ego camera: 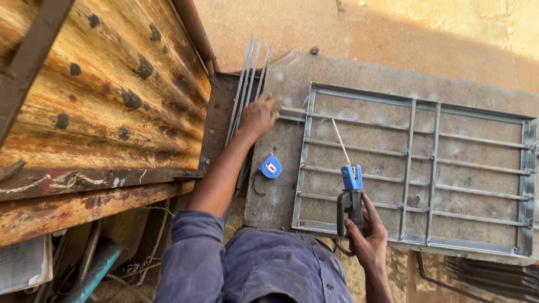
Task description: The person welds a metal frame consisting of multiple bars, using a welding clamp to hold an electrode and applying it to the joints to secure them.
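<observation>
A: On the concrete slab (359, 70), a grey metal grille (415, 168) is laid flat, its frame and cross bars all in view. The welding holder (351, 193) is gripped in the right hand (368, 238), fingers wrapped shut round the handle; a thin rod (341, 141) is clamped in its blue head and is angled up over the grille's left part, tip clear of the bars.

B: Left hand?

A: The left hand (259, 114) is stretched out to the top left corner of the grille, fingers curled down on the end of a short flat bar (292, 113) there. Whether it is pinched or only pressed cannot be told. Loose metal strips (247, 84) are lined up just beside that hand, against the rusty corrugated sheet (101, 95).

B: Anything else noted?

A: A blue tape measure (271, 166) is left on the slab between the forearm and the frame.

B: Handling remarks?

A: Judgement only: the bar is best held flush and square to the frame, fingers kept well back from the joint. The rod is best brought in at a low angle, steadied by a firm grip. The tape measure is close enough for a check.
</observation>
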